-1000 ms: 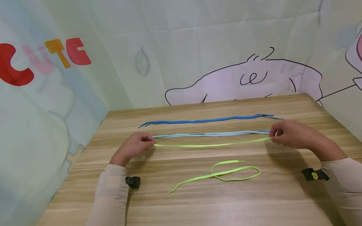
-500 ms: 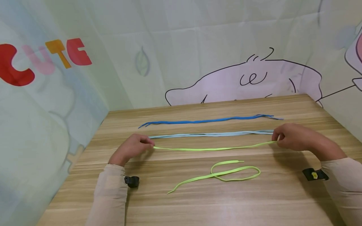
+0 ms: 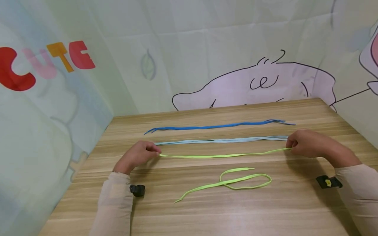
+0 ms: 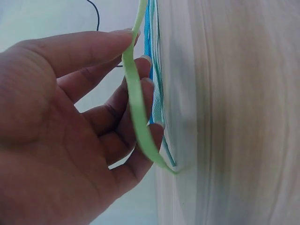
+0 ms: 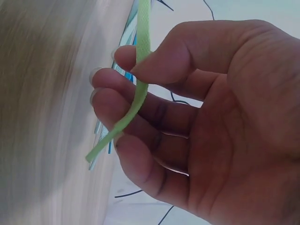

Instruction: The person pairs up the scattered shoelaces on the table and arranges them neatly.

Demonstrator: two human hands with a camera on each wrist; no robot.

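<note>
A yellow-green shoelace (image 3: 206, 156) stretches between my two hands, sagging slightly in the middle. My left hand (image 3: 138, 155) pinches it near one end between thumb and index finger; in the left wrist view the loose tail of the lace (image 4: 137, 101) hangs past the curled fingers. With thumb and index finger my right hand (image 3: 313, 144) pinches the other end, and its short tail (image 5: 129, 117) crosses the other fingers. Just behind lie light blue shoelaces (image 3: 224, 141), laid out straight side by side; their ends are hidden by my hands.
Farther back on the wooden table (image 3: 118, 209) lies a straight bundle of dark blue shoelaces (image 3: 212, 126). Nearer me a second yellow-green shoelace (image 3: 248, 178) lies in a loose loop. A printed cloth (image 3: 206, 42) hangs along the table's back edge.
My right hand has moved slightly right and toward me. The held lace has come a little nearer and sags more than before. The laces on the table have not moved.
</note>
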